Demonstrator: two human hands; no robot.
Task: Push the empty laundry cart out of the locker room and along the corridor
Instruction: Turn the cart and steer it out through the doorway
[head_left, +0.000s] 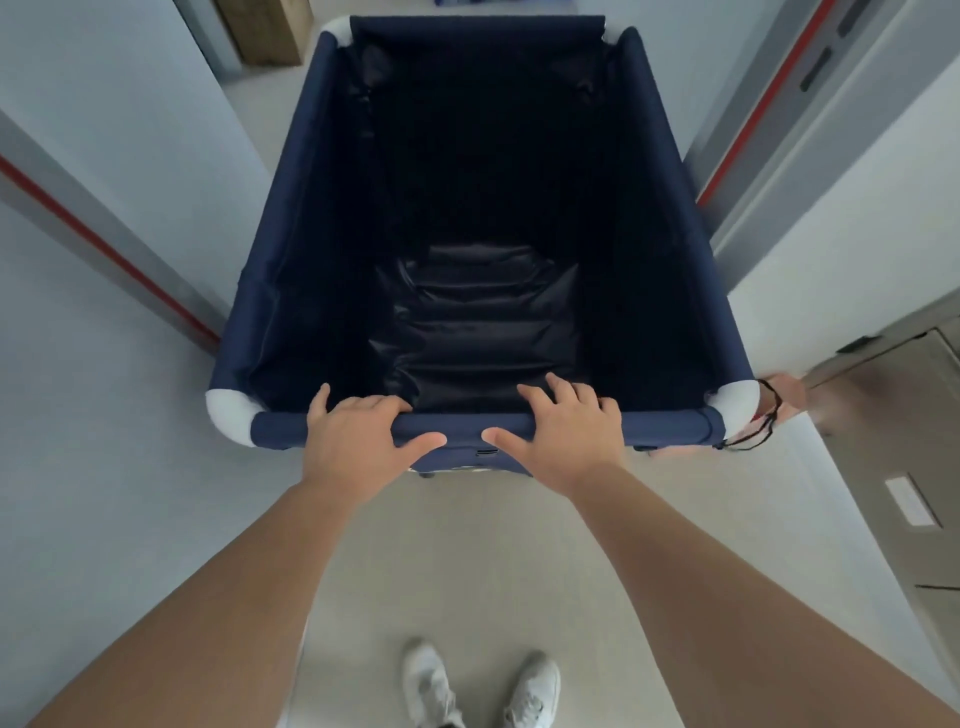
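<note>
We stood behind empty navy laundry cart (483, 208), left hand (353, 436) and right hand (561, 431) curled over near rail (665, 423); push evenly, centring cart between door jambs (769, 156).

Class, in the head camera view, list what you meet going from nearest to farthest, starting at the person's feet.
white shoes → left hand and right hand on the near rim → dark liner of the laundry cart → far rim → cardboard box

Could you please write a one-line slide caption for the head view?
Both hands, left and right, grip the near rim of an empty navy laundry cart passing through a doorway.
</note>
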